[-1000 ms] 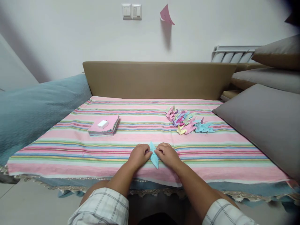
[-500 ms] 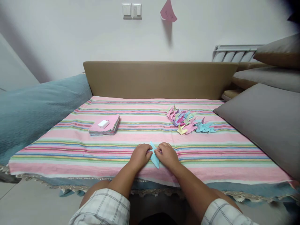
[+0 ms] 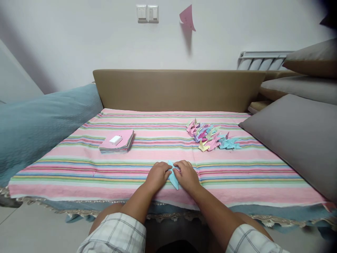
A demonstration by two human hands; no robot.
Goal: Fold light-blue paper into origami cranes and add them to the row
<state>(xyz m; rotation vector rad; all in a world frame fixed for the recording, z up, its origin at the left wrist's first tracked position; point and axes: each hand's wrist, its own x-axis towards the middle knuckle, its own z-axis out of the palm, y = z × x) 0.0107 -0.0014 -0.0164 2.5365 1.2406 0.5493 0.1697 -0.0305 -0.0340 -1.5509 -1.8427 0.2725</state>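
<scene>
A light blue piece of folded origami paper (image 3: 173, 180) lies slantwise near the front of the striped cloth, narrow and pointed at both ends. My left hand (image 3: 158, 174) grips its left side with thumb and fingers. On the right side, my right hand (image 3: 186, 175) has its thumb and curled fingers on the paper too. The two thumbs nearly meet over its middle, so part of the paper is hidden. Farther back to the right sits a heap of folded paper cranes (image 3: 207, 135) in pink, purple, yellow and blue.
A stack of square paper (image 3: 129, 135) with a small white block (image 3: 115, 140) on top stands at the left. The striped cloth (image 3: 158, 123) covers the seat. Grey cushions (image 3: 295, 140) border the right side, a blue-covered armrest (image 3: 52, 116) the left, a brown backrest (image 3: 179, 89) the rear.
My right fingers have shifted slightly forward over the upper part of the blue paper. The pink note on the wall has swung a little. Otherwise the scene is nearly the same.
</scene>
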